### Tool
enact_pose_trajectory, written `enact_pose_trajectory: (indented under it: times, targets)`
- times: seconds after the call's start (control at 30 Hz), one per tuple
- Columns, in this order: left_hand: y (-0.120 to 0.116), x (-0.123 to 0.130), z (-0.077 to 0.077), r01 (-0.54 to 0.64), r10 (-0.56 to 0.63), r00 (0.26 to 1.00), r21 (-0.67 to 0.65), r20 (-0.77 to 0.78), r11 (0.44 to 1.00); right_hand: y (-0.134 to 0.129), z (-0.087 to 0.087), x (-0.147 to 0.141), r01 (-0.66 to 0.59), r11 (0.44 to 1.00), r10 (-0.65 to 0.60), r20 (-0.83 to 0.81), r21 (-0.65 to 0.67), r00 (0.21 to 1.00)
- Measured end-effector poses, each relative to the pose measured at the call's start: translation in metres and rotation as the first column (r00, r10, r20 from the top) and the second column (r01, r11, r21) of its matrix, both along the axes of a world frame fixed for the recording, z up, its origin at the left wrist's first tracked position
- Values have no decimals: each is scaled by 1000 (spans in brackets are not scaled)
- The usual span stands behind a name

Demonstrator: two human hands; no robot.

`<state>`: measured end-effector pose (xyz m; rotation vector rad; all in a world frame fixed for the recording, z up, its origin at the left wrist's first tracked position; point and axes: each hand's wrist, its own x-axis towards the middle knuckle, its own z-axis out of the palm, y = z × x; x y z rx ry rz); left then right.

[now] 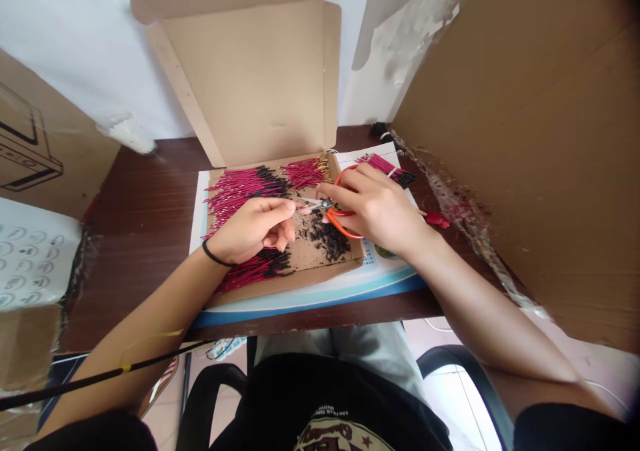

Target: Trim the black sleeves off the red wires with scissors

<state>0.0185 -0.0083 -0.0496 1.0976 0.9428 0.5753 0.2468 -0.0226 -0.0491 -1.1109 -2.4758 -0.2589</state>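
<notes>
My left hand [260, 228] pinches something thin and small, seemingly a wire end, over the open cardboard box [295, 274]. My right hand [375, 204] holds orange-handled scissors [345, 224], their blades apart and pointing left at my left fingertips. Many dark red wires [235, 188] with black ends lie in the left part of the box, partly under my left hand. Behind the scissors sits a smaller bunch of red wires [305, 171] with gold-coloured tips. Small black scraps [327, 234] are heaped below the blades.
The box's raised lid [255, 84] stands at the back. A tied bundle of red and black wires [385, 168] lies right of the box, near a red object [437, 220]. Large cardboard [530, 138] rises on the right; another carton [45, 138] stands left.
</notes>
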Motion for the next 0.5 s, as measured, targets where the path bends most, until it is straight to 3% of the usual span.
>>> enact_pose_trajectory:
  times: [0.2,0.5]
  targets:
    - [0,1,0,-13,13,1000,-12,-3,1000,-3,1,2,13,988,-28,100,151,995]
    - [0,0,2,10,-10,1000,-20,-24,1000,-4,6,1,29,992,-51,174,123,983]
